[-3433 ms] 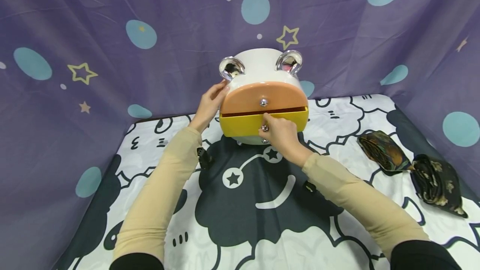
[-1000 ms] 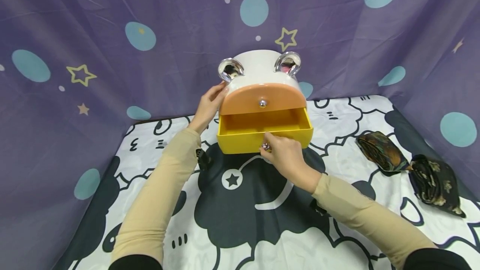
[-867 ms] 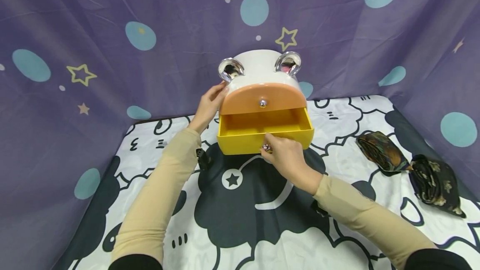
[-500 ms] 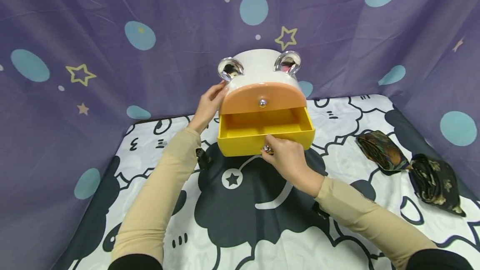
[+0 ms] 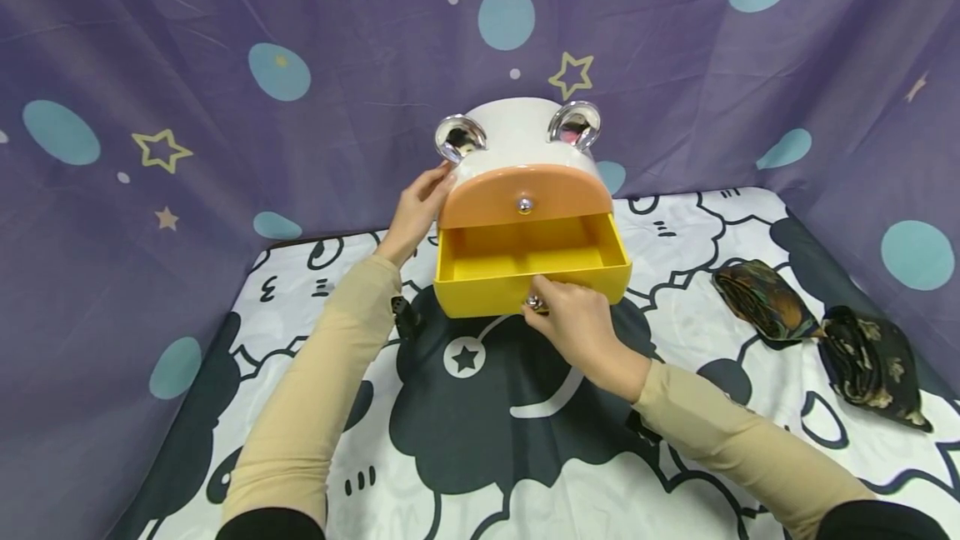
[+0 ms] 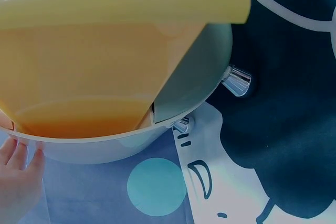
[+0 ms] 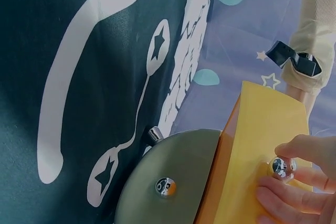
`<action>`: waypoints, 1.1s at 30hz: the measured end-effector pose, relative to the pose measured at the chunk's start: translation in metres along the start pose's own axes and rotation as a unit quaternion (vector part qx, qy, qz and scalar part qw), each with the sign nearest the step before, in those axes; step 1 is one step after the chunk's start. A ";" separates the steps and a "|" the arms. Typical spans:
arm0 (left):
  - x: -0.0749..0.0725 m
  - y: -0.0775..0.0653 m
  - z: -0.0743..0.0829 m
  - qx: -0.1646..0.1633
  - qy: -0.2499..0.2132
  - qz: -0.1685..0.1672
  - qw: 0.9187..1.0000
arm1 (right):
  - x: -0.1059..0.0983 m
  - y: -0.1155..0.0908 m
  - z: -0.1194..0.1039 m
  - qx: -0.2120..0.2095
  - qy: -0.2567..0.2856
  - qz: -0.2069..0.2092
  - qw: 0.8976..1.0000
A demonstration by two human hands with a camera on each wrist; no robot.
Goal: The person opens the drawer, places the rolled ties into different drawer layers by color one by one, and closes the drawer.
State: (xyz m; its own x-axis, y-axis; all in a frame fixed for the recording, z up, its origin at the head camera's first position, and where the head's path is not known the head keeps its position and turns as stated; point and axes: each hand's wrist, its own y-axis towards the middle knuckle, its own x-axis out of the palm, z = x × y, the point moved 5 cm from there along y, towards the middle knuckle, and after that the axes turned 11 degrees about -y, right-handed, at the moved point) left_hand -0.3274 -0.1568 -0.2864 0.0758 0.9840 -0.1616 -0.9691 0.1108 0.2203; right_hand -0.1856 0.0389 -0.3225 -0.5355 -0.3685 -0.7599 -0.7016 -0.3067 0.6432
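Observation:
A small white rounded storage cabinet (image 5: 517,127) with two chrome ear-like loops stands at the middle back. My left hand (image 5: 417,213) rests against its left side, fingers fairly straight, as the left wrist view also shows. With thumb and fingers, my right hand (image 5: 581,325) pinches the shiny round knob (image 7: 282,168) of the yellow drawer (image 5: 480,297). That drawer is pulled well out, and nothing shows inside it. Above it the orange drawer (image 5: 480,198) is closed. Below, the green bottom drawer (image 7: 178,156) appears closed in the right wrist view; the head view hides it.
Two folded dark patterned cloth bundles (image 5: 765,302) lie at the right of the table. A black-and-white cartoon sheet (image 5: 450,423) covers the tabletop. Behind hangs a purple curtain (image 5: 360,132) with stars and blue ovals.
The yellow drawer has slid from barely ajar to far out toward me, the right hand drawing back with its knob. Over the last second it moved slightly further. The left hand stayed put.

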 end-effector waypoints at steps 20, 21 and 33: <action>0.008 -0.016 0.027 -0.014 -0.006 -0.002 1.000 | -0.001 -0.004 -0.001 -0.002 0.003 0.003 1.000; 0.008 -0.017 0.027 -0.015 -0.006 -0.002 1.000 | -0.001 -0.004 -0.001 -0.003 0.004 0.004 1.000; 0.008 -0.015 0.025 -0.017 0.002 -0.005 1.000 | -0.001 -0.004 0.003 -0.012 0.031 0.000 0.999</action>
State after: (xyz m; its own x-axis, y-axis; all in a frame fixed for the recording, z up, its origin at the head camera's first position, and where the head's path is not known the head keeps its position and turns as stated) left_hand -0.3061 -0.1476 -0.2672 0.0839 0.9825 -0.1665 -0.9758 0.1149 0.1863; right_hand -0.1838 0.0429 -0.3247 -0.5047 -0.4220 -0.7531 -0.6893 -0.3282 0.6459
